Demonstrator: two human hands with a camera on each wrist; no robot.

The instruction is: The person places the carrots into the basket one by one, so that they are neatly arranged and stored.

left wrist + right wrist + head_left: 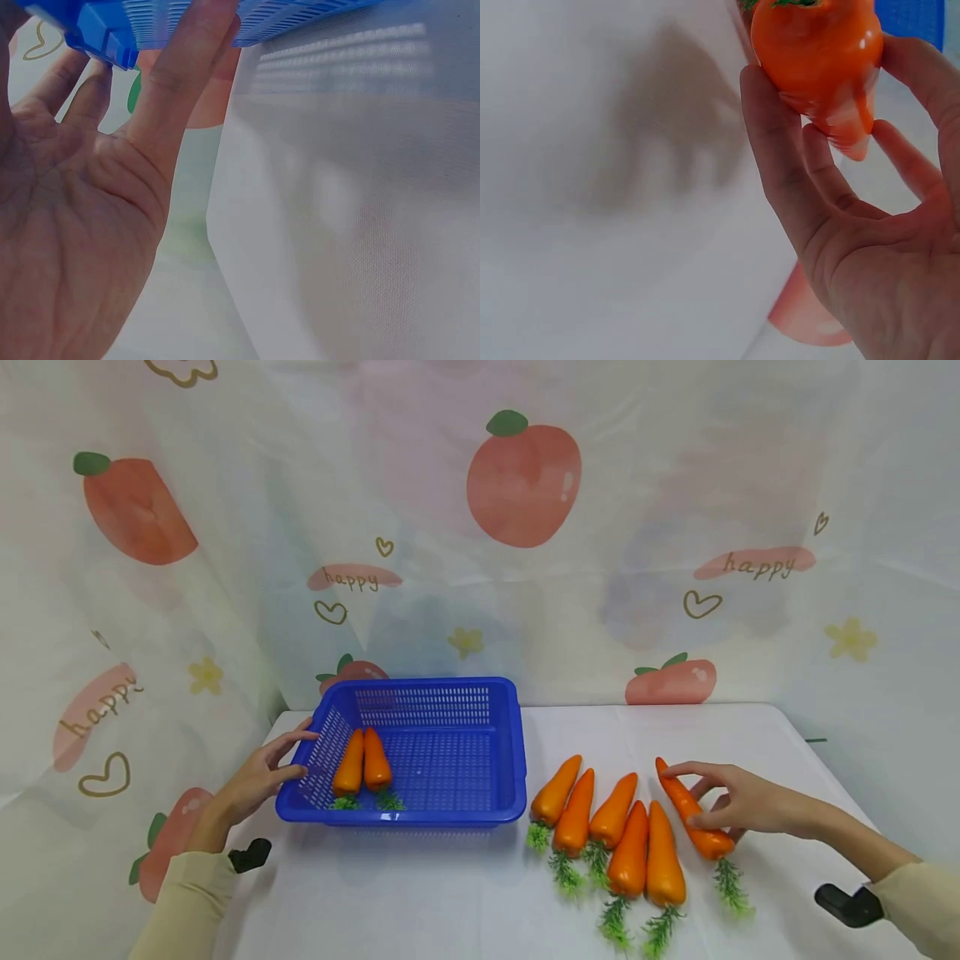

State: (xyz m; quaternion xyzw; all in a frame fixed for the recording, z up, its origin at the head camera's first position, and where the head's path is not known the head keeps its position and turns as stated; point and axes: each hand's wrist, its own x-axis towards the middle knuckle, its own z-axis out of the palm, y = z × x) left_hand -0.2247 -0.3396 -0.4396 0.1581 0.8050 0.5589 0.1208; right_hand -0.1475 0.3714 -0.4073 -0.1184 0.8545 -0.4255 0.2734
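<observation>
Basket of blue perforated plastic (401,817): rectangular and open-topped, standing left of centre on the white cloth-covered table (420,902), toward the far side.

Carrots inside: two glossy, tapered orange carrots with leafy green tops (348,766), side by side in the left part of the basket, tips pointing far, tops near the near wall.

Loose carrots: five glossy orange carrots with feathery green tops (628,856), clustered on the cloth just right of the basket, tops toward the near side; neither hand touches them.

Held carrot: one slender, shiny orange carrot with a green sprig (681,802), right of the cluster, well apart from the basket; whether it touches the cloth cannot be told.

Right hand (742,797): thumb and fingers pinch the held carrot; the right wrist view shows the digits set apart from one another around its body and tip.

Left hand (258,781): forefinger and thumb, spread apart, reach over the left rim and hold the basket; the left wrist view shows further fingers at its outer corner.

Stage: judged from the layout, an early part of the loading; two of eight visible carrots appear done.

Remaining: six outside the basket, one of them in hand and five unhandled.

Backdrop: pale fabric printed with red fruit (525,485), behind the table.
</observation>
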